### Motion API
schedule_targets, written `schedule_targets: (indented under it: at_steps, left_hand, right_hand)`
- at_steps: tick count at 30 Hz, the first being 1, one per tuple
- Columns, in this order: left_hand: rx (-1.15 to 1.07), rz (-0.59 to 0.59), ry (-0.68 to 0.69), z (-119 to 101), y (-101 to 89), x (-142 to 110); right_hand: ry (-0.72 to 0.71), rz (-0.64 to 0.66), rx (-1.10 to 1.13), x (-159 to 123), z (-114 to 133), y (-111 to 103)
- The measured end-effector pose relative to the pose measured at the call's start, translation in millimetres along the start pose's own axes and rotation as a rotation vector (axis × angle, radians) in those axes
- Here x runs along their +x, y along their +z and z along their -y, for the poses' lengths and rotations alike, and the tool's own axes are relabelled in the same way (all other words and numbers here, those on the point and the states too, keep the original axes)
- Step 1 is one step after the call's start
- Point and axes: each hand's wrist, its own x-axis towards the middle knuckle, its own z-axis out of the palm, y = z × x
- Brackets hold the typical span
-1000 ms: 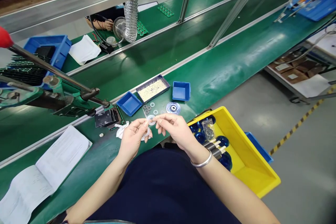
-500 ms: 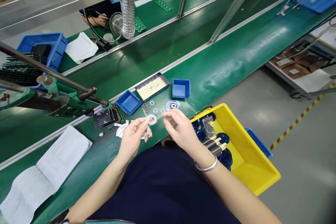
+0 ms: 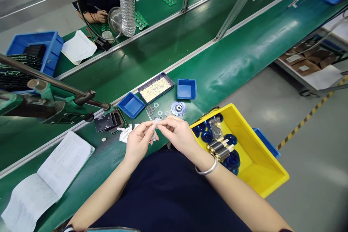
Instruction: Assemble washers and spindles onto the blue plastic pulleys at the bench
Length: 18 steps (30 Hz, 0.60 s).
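Note:
My left hand (image 3: 139, 140) pinches a translucent white plastic ring (image 3: 157, 120) between thumb and forefinger. A second pale ring (image 3: 153, 136) sits lower, held against the other fingers. From the right, my right hand (image 3: 178, 133) meets it, thumb and fingertips closed on the upper ring's edge; the fingers partly cover the ring. Just beyond the hands lie several flat washers (image 3: 156, 105) and a round blue-and-silver disc (image 3: 178, 108). Beside the left hand is a crumpled white cloth (image 3: 125, 132).
Behind the washers stand two blue trays (image 3: 131, 104) and a dark tray of cream-coloured granules (image 3: 156, 88). A yellow bin (image 3: 261, 159) with blue round parts is at my right. Left are a hand press (image 3: 62, 107) and an open booklet (image 3: 65, 163). Across the bench, a co-worker's hand (image 3: 101, 16) shows.
My right hand has moved left and closed its fingertips on the upper ring, which was in the left hand alone. The view has shifted slightly.

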Motion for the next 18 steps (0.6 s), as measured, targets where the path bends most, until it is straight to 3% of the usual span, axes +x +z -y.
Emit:
schedule_targets:
  at_steps: [5,9,11,13,16,18]
  left_hand:
    - [0.259,-0.027,0.123,1.6,-1.1,1.3]
    - [0.417,-0.145,0.254,0.9,2.5,4.6]
    - [0.296,-0.161,0.163,0.8,4.6,7.2]
    - [0.031,-0.121,0.008,1.2,4.9,10.8]
    - [-0.355,-0.058,-0.163,3.7,0.6,16.7]
    - [-0.507,-0.031,-0.22,7.5,-4.3,19.3]
  right_hand:
    - [-0.074,0.009,-0.151,0.4,-1.8,1.5]
    - [-0.1,-0.093,-0.268,-1.3,-2.8,12.7]
    - [-0.095,-0.171,-0.246,0.5,-1.9,15.1]
    - [-0.045,-0.241,-0.104,5.1,-1.9,10.0]
    - [0.181,-0.317,0.187,13.9,-10.1,-11.1]
    - [0.309,-0.335,0.261,16.7,-24.2,-26.6]
